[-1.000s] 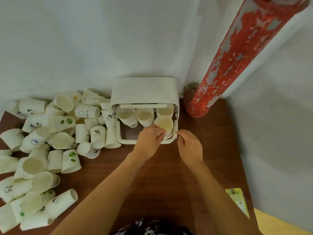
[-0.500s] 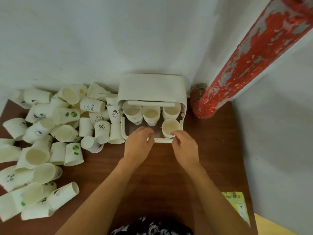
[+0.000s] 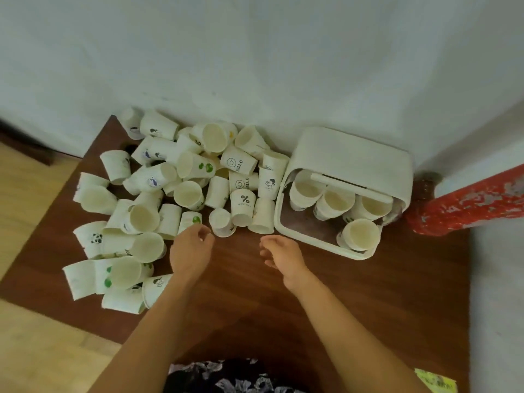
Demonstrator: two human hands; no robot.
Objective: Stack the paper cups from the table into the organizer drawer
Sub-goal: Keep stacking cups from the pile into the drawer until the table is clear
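Observation:
A heap of white paper cups (image 3: 175, 194) with printed logos lies on the left half of the brown table (image 3: 382, 293). The white organizer (image 3: 351, 157) stands at the back right against the wall, its drawer (image 3: 286, 231) pulled out toward me. Several cups stand upright inside, one near the front right corner (image 3: 360, 234). My left hand (image 3: 191, 251) hovers empty beside a small tipped cup (image 3: 222, 222), fingers loosely curled. My right hand (image 3: 280, 255) hovers empty just left of the drawer's front, fingers relaxed.
A red, flaking pipe (image 3: 465, 202) slants down behind the organizer on the right. A white wall runs along the table's back. A yellow-green packet (image 3: 436, 382) lies at the table's near right corner. Light wooden floor (image 3: 25, 194) shows left of the table.
Both hands have left the drawer front and drawn back left, the left one toward the cup heap. The view has swung left, showing more of the heap and floor.

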